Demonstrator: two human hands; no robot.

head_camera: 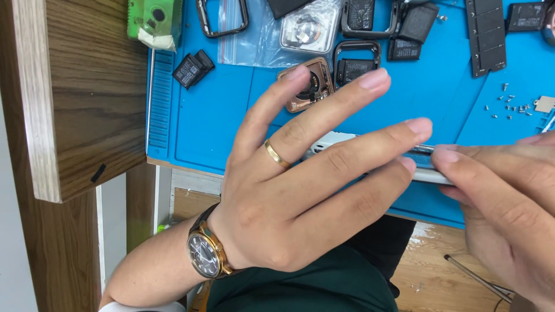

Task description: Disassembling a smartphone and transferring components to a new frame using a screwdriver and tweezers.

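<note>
- My left hand lies across the middle of the frame, its fingers spread apart and stretched flat toward the right, resting over a thin white and silver device that lies near the lower edge of the blue work mat.
- A gold ring sits on one finger, and a dark-faced wristwatch with a gold rim is on that wrist at lower centre.
- My right hand comes in from the right edge; its thumb and fingertips are pressed together on the device's right end, where a slim metal piece shows between them. I cannot tell what that piece is.
- Just above my left fingers, upper centre, lies a copper-coloured watch case, with a dark open watch frame beside it.
- A small black battery lies upper left on the mat.
- Tiny loose screws are scattered at the upper right.
- A wooden board fills the left side.
</note>
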